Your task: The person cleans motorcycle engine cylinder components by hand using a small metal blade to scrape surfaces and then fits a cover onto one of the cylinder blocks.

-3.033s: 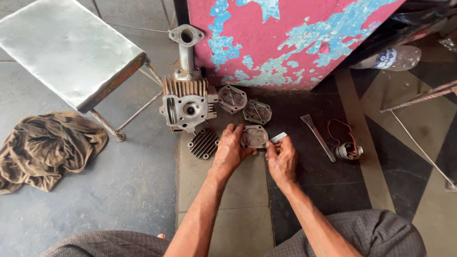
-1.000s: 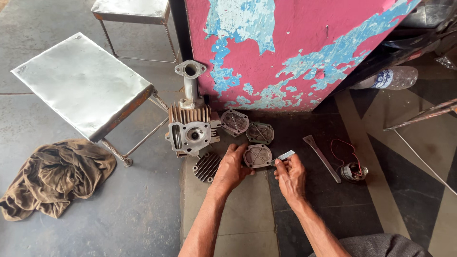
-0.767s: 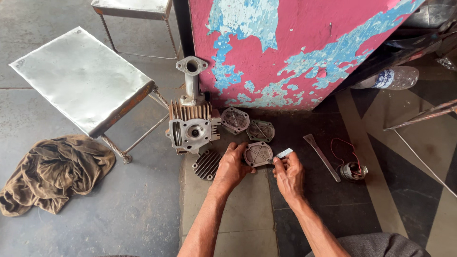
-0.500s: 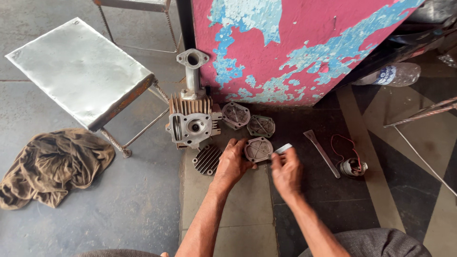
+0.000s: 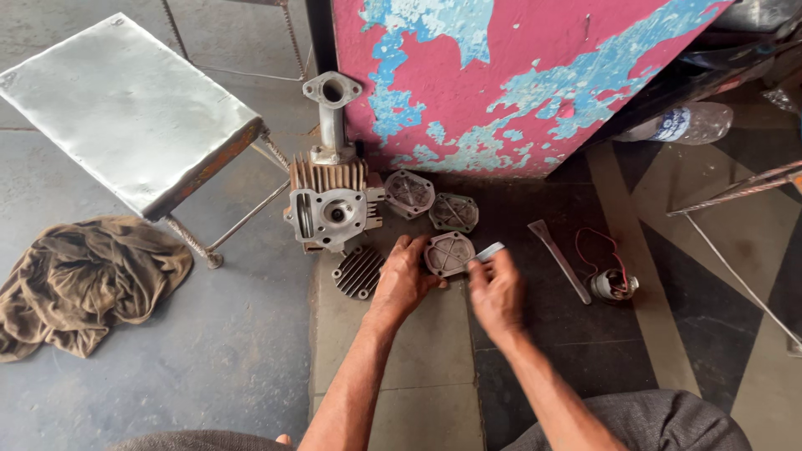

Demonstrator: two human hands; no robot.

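Observation:
My left hand (image 5: 403, 280) grips a round grey metal engine cover (image 5: 449, 252) by its left edge, holding it just above the floor. My right hand (image 5: 495, 290) is beside it, pinching a small pale flat piece (image 5: 490, 250) against the cover's right rim. Behind them stands a finned engine cylinder head (image 5: 332, 205) with an upright intake pipe (image 5: 332, 108). Two more grey covers (image 5: 408, 193) (image 5: 454, 211) lie next to the head. A round finned cover (image 5: 357, 271) rests on the floor by my left wrist.
A metal stool (image 5: 125, 113) stands at the left with a brown rag (image 5: 79, 280) on the floor beneath it. A pink and blue peeling panel (image 5: 501, 75) rises behind. A flat metal scraper (image 5: 560, 260), a small part with red wire (image 5: 612, 282) and a plastic bottle (image 5: 681, 124) lie to the right.
The view has shifted slightly. My right hand has dropped a little and moved along the cover's right edge with the pale piece; my left hand keeps its hold on the cover.

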